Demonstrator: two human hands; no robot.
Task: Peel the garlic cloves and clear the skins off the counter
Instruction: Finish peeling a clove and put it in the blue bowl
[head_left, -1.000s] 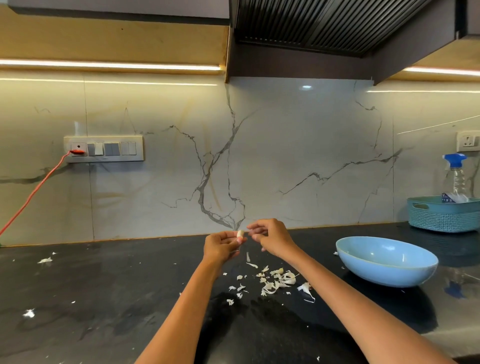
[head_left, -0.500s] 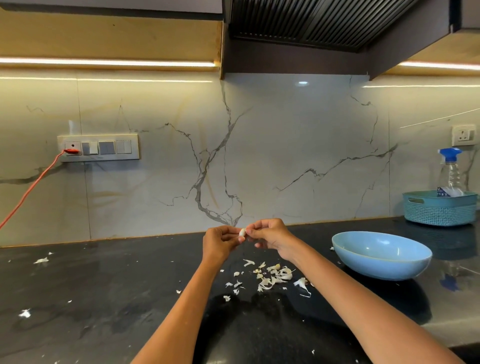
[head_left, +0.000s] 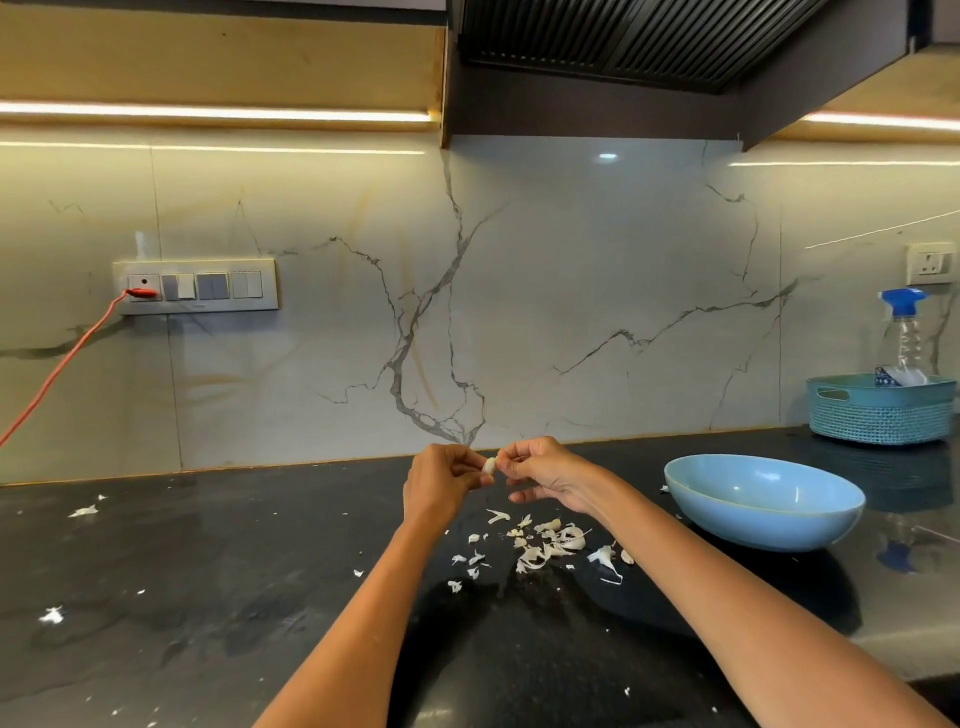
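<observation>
Garlic clove (head_left: 489, 464), pinched between my left hand (head_left: 441, 486) and right hand (head_left: 545, 475) above the skins (head_left: 550, 543) on the counter (head_left: 208, 571); risk: slips from fingertips if I tug the peel hard, missing the bowl (head_left: 763, 501) to my right.

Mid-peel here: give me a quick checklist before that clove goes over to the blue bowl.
1. Garlic clove held: ok, left hand and right hand both pinch it above the counter.
2. Clove fully peeled: cannot tell, too small.
3. Blue bowl within reach, upright: ok, it sits just right of the right hand.
4. Bowl contents: cannot tell, the visible inside looks bare.
5. Path to bowl: ok, nothing stands between.
6. Skins cleared: not ok, a pile lies below the hands and scraps lie scattered to the left.
</observation>
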